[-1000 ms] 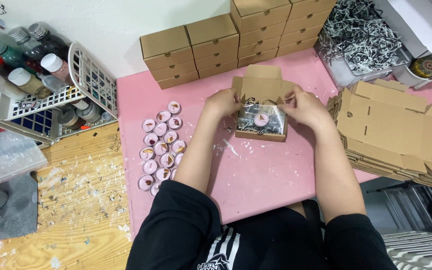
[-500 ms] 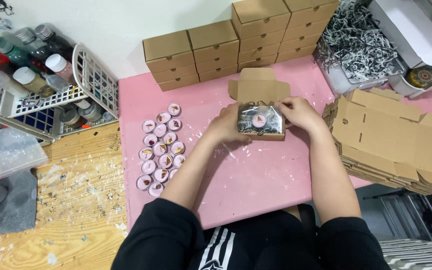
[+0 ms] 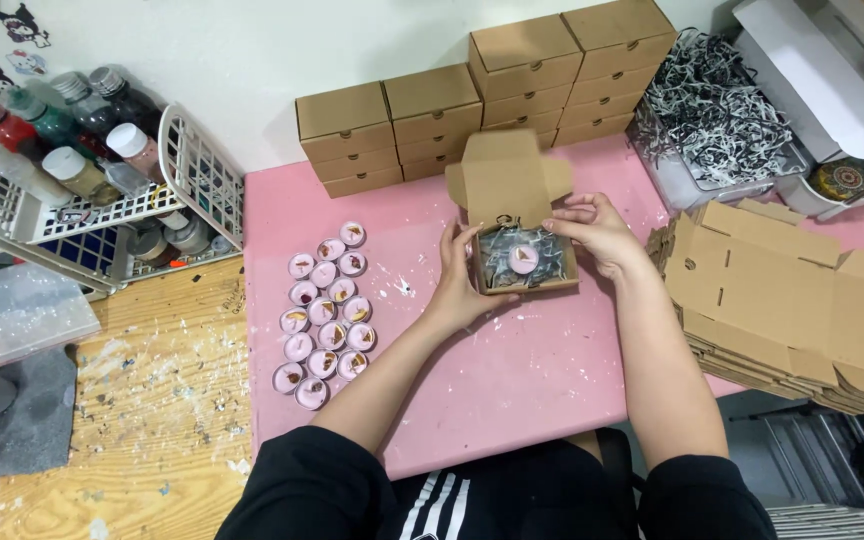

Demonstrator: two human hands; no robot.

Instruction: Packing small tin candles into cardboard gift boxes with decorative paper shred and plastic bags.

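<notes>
Two hands on an open box

Pink mat [image 3: 512,400] covers the table. Flat cardboard [image 3: 792,300] stacked at right, closed boxes [image 3: 472,100] along the wall, candles [image 3: 324,315] in rows at left. Small open box [image 3: 512,215] sits mid-mat, lid up, w/ shredded paper & one candle [image 3: 523,259] inside. Left hand [image 3: 462,280] grips its left side, fingers curled; right hand [image 3: 597,235] holds the right wall, fingers on rim.

Small round pink candles [image 3: 324,315] are lying clustered on the pink mat [image 3: 512,400]; closed brown cardboard boxes [image 3: 482,95] are standing stacked behind; flat cardboard blanks [image 3: 802,300] are piling rightward.
</notes>
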